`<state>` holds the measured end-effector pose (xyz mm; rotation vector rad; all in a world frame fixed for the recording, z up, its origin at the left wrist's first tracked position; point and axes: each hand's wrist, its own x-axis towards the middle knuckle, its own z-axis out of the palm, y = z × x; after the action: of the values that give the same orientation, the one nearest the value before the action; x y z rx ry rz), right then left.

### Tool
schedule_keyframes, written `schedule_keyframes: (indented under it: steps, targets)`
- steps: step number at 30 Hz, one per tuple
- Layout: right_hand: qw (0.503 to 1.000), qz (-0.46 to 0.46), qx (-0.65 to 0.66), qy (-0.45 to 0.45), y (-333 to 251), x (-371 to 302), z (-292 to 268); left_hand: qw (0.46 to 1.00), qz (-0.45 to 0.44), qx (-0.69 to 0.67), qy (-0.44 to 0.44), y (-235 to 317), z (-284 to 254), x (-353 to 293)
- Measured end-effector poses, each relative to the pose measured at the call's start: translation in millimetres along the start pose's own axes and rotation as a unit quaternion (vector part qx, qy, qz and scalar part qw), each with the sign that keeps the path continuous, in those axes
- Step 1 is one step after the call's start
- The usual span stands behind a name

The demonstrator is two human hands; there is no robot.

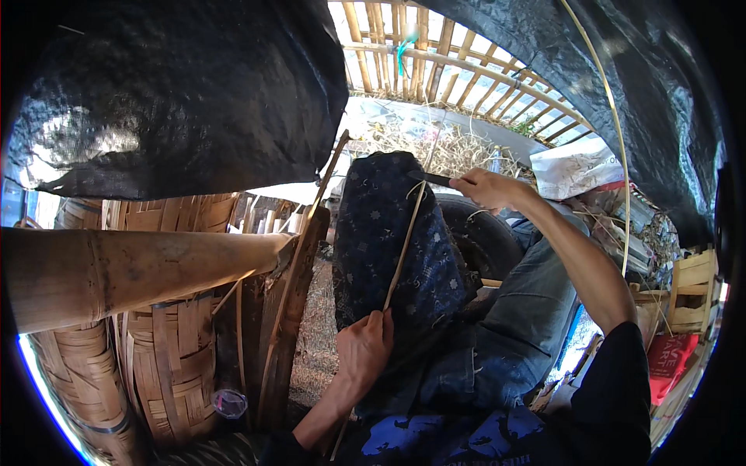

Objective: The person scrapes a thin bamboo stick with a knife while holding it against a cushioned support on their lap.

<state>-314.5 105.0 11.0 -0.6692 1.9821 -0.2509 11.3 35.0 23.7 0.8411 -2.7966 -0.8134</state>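
A thin bamboo strip (pixel 405 252) slants across the dark blue patterned cloth (pixel 364 225) spread over my leg. My left hand (pixel 365 347) is closed round the strip's lower part, near the cloth's front edge. Farther away, my right hand (pixel 489 190) grips a knife (pixel 437 180), its dark blade pointing left. The blade meets the strip close to the cloth's far end; whether it cuts into it I cannot tell. The handle is hidden in my fingers.
A thick bamboo pole (pixel 148 268) juts in from the left above tall woven bamboo baskets (pixel 167 365). A black tyre (pixel 483 241) lies beyond my leg. Curly shavings (pixel 458 147) cover the ground near a slatted bamboo fence (pixel 466 74). Black sheeting (pixel 194 93) hangs at upper left.
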Motion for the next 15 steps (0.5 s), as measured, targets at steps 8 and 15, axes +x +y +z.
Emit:
schedule_keyframes:
  steps: [8,15]
  targets:
    - [0.992,-0.077,0.081,-0.064,-9,-3,19,0.999,-0.029,-0.012,0.022,3,4,0]
    - [0.951,-0.187,-0.016,0.245,-12,10,5,0.999,-0.027,-0.022,0.029,-2,3,-4]
